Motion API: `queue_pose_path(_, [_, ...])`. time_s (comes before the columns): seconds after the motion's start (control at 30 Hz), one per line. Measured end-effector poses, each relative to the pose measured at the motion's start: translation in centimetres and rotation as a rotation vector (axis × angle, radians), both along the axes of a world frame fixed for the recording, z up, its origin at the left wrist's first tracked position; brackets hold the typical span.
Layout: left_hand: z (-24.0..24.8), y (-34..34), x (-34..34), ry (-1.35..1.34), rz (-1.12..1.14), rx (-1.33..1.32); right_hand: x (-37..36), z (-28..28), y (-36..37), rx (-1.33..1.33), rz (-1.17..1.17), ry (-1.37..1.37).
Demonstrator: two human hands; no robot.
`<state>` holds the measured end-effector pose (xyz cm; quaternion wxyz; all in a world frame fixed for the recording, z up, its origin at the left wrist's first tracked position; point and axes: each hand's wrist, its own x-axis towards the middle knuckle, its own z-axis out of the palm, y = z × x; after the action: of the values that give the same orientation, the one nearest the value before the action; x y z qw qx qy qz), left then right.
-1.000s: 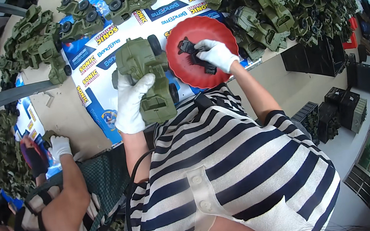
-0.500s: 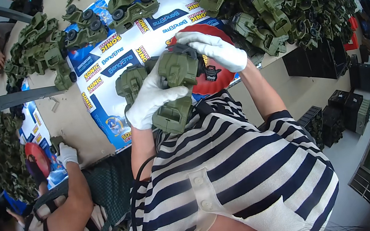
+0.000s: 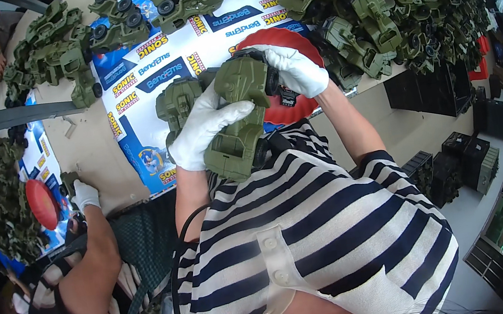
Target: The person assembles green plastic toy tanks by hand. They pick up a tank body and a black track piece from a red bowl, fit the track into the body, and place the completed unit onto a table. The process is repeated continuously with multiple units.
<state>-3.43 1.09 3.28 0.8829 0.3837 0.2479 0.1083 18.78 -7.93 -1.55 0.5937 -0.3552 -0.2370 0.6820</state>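
A dark green toy jeep [image 3: 234, 150] with black wheels is tilted in front of my chest. My left hand [image 3: 200, 135], in a white glove, wraps its middle, thumb across the top. At the jeep's front end, my white-gloved right hand [image 3: 300, 71] has its fingers bent and pressed against the edge by a black wheel [image 3: 272, 81]; the fingertips are partly hidden. Another green toy vehicle [image 3: 179, 98] is just beyond my left hand. Below my right hand lies a red scalloped dish [image 3: 310, 46] holding a small black part [image 3: 287, 98].
Piled green toy vehicles [image 3: 367, 18] cover the far right of the table, with more [image 3: 51, 56] at the far left. A printed sheet [image 3: 131, 125] lies over cardboard [image 3: 88, 164]. At left, a co-worker's gloved hand [image 3: 85, 196] works near another red dish [image 3: 43, 204]. A grey strap [image 3: 15, 122] crosses there.
My right hand has shifted down and its fingers have curled in at the jeep's front, where they lay stretched over it before. The jeep has turned slightly, showing more of its wheels.
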Motion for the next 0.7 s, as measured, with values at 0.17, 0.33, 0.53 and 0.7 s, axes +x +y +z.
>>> queue_pose_path(0.17, [0.1, 0.1, -0.2, 0.017, -0.021, -0.029, 0.5, -0.8, 0.0, 0.012, 0.017, -0.073])
queue_pose_path(0.33, [-0.1, -0.4, 0.3, -0.006, 0.04, -0.056, 0.7, -1.0, 0.9, 0.038, 0.041, -0.298])
queue_pose_path(0.53, [-5.4, -2.8, 2.1, -0.199, 0.355, 0.246, -2.5, -0.7, 2.3, 0.009, -0.146, -0.412])
queue_pose_path(0.7, [-6.7, -1.1, 1.8, -0.275, 0.401, 0.404, -3.1, -0.2, 2.9, 0.192, -0.113, -0.79])
